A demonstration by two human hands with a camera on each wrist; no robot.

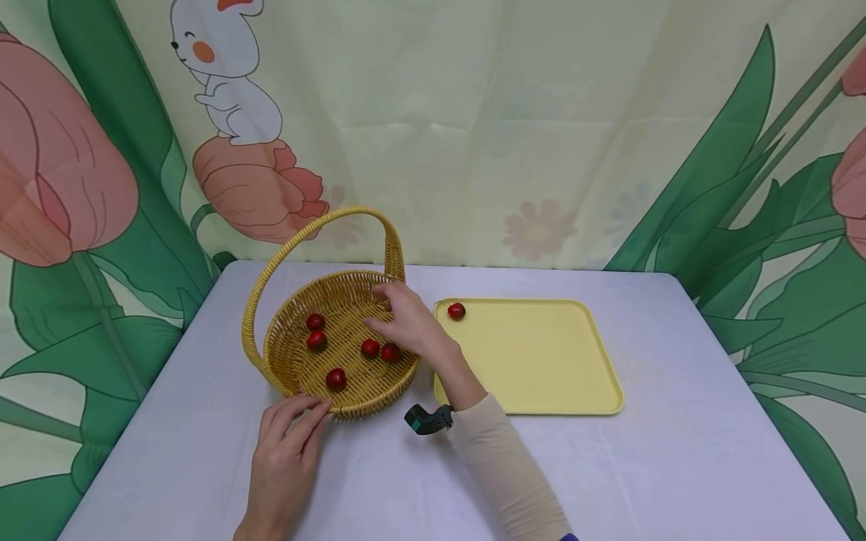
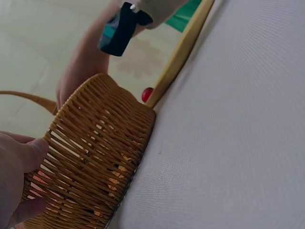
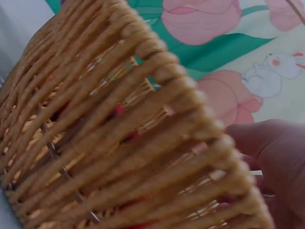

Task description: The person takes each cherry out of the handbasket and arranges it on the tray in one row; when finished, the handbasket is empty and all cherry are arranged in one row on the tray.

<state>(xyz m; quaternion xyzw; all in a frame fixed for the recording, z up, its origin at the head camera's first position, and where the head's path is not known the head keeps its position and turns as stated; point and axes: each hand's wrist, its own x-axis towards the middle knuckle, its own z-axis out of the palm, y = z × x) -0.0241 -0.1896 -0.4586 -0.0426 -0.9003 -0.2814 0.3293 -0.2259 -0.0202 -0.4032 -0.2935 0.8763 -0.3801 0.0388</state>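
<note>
The head view is bright, evenly lit and mostly crisp; soft, faint shadows fall on the white cloth-covered counter [image 1: 203, 451], and the small, round, glossy red fruits [image 1: 336, 379] carry tiny highlights. The left wrist view is dimmer, the cloth greyish. In the right wrist view the golden-brown woven wicker basket [image 3: 143, 157] looks close and blurred.

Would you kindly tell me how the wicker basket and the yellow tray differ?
The basket is round and woven, whereas the tray is rectangular and smooth. The basket has a tall arched handle; the tray shows none. Five red cherries are visible in the basket, but only one cherry on the tray. Both rest on the white cloth.
</note>
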